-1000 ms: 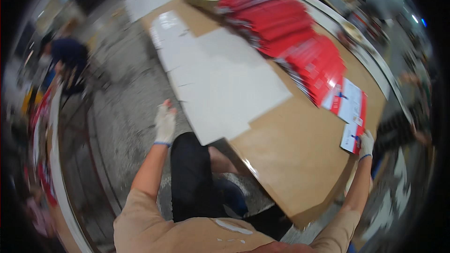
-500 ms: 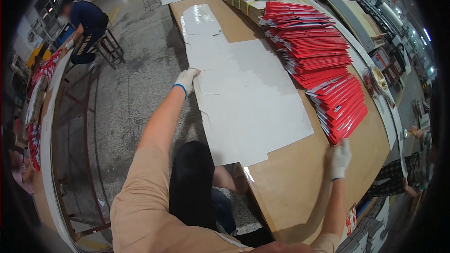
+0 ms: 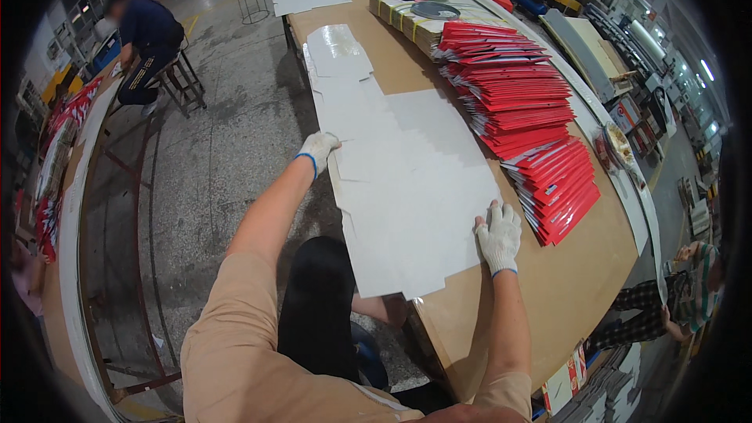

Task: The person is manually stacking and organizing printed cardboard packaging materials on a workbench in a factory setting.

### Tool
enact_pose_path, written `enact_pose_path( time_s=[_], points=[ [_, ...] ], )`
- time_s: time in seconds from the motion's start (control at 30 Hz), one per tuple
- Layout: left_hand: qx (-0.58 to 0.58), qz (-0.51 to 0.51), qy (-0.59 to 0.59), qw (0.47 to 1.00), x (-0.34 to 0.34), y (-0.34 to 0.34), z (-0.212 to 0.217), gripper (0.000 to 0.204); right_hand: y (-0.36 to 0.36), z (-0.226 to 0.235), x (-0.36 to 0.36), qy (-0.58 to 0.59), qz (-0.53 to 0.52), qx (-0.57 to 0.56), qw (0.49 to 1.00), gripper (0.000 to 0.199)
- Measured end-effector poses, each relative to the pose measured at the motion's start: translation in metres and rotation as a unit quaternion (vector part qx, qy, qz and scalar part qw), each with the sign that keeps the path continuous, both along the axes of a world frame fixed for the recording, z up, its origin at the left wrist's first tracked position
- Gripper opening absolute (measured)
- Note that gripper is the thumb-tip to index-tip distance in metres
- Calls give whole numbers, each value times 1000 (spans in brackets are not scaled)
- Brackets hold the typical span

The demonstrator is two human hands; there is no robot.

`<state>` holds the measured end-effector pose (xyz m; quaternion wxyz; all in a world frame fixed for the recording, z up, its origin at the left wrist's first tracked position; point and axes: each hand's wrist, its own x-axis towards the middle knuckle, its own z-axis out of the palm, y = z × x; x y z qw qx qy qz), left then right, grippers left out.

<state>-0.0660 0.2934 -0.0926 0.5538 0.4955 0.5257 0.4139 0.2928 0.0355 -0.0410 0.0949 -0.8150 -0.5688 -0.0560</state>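
Note:
Flat white die-cut cardboard sheets lie overlapping along the left side of the brown work table. My left hand, in a white knit glove with a blue cuff, is closed on their left edge. My right hand, gloved alike with its fingertips bare, rests at the sheets' right edge. Its fingers are spread and it holds nothing. To the right of the sheets, a long fanned row of red flat cartons stretches away from me, its near end beyond my right hand.
A strapped stack of boards bears a round grey lid-like disc. A roll of tape sits by the table's right edge. One person sits at another table on the left; another stands at the right.
My right hand has left the near end of the red cartons and moved left to the white sheets' right edge, its fingers now spread. My left hand stays at the left edge.

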Motion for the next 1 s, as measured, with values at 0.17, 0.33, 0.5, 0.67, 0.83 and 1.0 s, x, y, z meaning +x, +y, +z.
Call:
enact_pose_path(
  time_s=[0.17, 0.33, 0.5, 0.67, 0.83, 1.0],
  points=[
    [-44, -34, -45, 997, 1, -72, -3, 30, -104, -11, -18, -11, -18, 2, 1000, 59],
    [-101, -119, -127, 980, -11, -126, -10, 36, -172, 6, -35, -14, -52, 6, 999, 61],
    [-152, 15, -188, 970, -32, -148, 2, 59, -200, 64, -119, 70, 161, 61, 983, 66],
    [-101, 62, -168, 979, -69, -202, 14, 71, -223, 49, -194, 44, 299, -32, 953, 62],
    [-89, 57, -147, 983, -85, -239, 38, 62, -227, 33, -199, 71, 255, -94, 960, 55],
    [311, -125, 121, 934, -62, -259, 70, 65, -248, 60, -174, 296, 102, 167, 935, 41]
  ],
)
